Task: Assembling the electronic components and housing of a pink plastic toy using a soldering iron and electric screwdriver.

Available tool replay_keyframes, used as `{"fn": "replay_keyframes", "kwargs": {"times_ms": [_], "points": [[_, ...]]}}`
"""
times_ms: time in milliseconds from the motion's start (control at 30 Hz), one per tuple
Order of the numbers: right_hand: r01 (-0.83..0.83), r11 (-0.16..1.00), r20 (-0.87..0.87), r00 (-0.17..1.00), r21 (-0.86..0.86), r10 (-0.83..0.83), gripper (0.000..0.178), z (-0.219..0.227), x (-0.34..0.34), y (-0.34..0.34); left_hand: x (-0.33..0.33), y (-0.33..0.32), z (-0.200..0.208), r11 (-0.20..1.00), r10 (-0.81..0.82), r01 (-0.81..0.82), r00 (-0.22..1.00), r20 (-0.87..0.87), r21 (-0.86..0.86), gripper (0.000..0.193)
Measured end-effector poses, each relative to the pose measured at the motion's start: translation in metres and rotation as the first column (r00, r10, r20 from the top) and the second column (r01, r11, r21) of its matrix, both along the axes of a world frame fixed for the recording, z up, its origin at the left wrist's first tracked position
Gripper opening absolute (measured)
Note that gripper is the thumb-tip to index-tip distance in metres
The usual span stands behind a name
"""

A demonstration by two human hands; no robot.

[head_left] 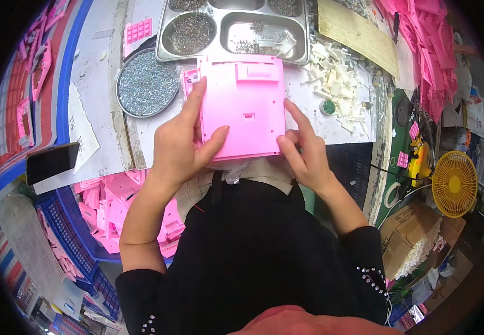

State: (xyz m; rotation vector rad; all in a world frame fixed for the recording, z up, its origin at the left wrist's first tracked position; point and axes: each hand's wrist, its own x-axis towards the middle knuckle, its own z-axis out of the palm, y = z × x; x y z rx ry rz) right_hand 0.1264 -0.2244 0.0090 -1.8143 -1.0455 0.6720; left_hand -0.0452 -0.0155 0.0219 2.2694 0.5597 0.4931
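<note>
A square pink plastic casing [239,114] lies in front of me at the table's near edge, its flat face up, with a raised rectangular block, a small slot and several small holes. My left hand [183,139] holds it by the left side, thumb on the face and index finger along the edge. At the right edge, my right hand [309,153] rests with its thumb and index finger against the casing, the other fingers curled. Part of another pink piece and some clear plastic film show beyond the left edge, mostly hidden.
Behind the casing stands a metal compartment tray [218,25] with small metal parts. A round dish [148,84] of tiny metal pieces sits to its left. White plastic parts [337,84] lie at right beside a cardboard strip [359,33]. Pink parts [122,204] fill a blue crate at lower left.
</note>
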Motion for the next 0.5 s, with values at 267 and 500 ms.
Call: {"fn": "replay_keyframes", "kwargs": {"times_ms": [267, 500], "points": [[-0.09, 0.99, -0.1, 0.992, -0.11, 0.079, 0.07, -0.011, 0.003, 0.009, -0.012, 0.001, -0.021, 0.987, 0.055, -0.047, 0.997, 0.05, -0.155, 0.076], [-0.201, 0.961, -0.026, 0.98, -0.189, 0.199, 0.072, 0.004, 0.015, 0.021, -0.021, -0.016, -0.014, 0.911, 0.248, -0.239, 0.969, -0.019, -0.337, 0.069]]}}
